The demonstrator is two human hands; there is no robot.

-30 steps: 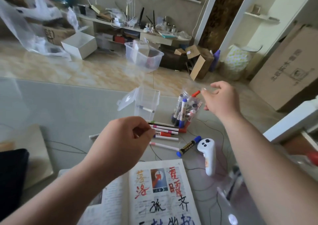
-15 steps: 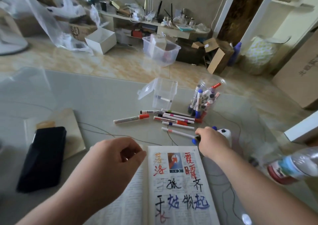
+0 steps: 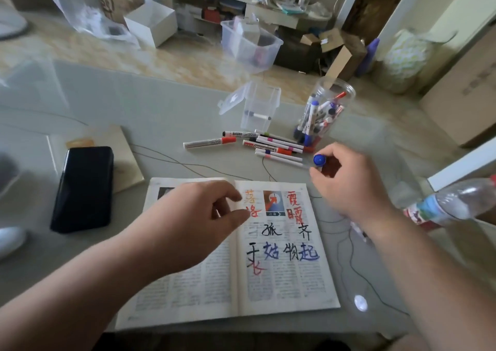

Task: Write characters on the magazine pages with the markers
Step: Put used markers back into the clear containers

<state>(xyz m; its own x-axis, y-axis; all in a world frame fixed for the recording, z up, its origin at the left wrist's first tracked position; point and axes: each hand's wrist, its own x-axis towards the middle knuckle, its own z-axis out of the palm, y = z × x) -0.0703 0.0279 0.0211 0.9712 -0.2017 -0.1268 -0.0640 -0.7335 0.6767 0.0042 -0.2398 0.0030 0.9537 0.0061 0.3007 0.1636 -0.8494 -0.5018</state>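
On the glass table (image 3: 161,114) the magazine (image 3: 281,283) is spread beneath the left hand (image 3: 196,221), held loose and empty, likely to steady pages. A blue-capped marker (image 3: 319,160) is gripped by the right hand (image 3: 346,184) just beyond the page, probably for uncapping.

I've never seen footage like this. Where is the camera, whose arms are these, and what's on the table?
No machine here: these are a person's bare arms, filmed by one wide-angle camera worn on the head, looking down. The right hand grips a blue-capped marker. The left hand, holding nothing, is over the open magazine, whose right page already bears big coloured characters. On the table lie loose markers, a jar of markers, a clear box, a black phone and a water bottle.
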